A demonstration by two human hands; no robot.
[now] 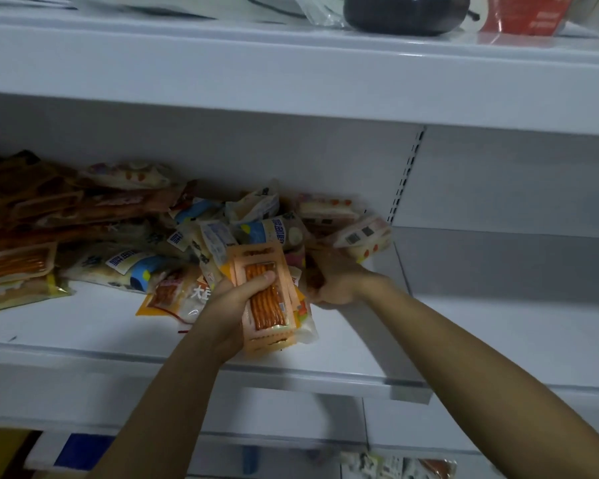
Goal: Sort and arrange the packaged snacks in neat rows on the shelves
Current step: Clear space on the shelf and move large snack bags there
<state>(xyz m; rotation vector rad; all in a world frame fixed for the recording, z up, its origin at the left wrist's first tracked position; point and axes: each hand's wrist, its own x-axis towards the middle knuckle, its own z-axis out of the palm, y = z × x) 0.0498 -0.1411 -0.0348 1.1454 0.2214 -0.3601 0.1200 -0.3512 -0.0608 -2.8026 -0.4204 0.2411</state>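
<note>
A jumbled heap of snack packets (146,233) covers the left and middle of the white middle shelf (83,326). My left hand (232,305) grips a small stack of orange packets of long brown sticks (267,299), thumb across the top one, above the shelf's front part. My right hand (336,281) reaches into the heap's right end, fingers curled around a white packet with red dots (363,236) that is lifted and blurred. Blue-and-white packets (256,229) lie just behind both hands.
Brown and orange packets (25,216) pile up at the far left. The shelf's right part (498,326) past the slotted upright (405,174) holds nothing. The top shelf carries a dark round object (405,12) and a red packet (529,15). More packets (395,464) lie on the lower shelf.
</note>
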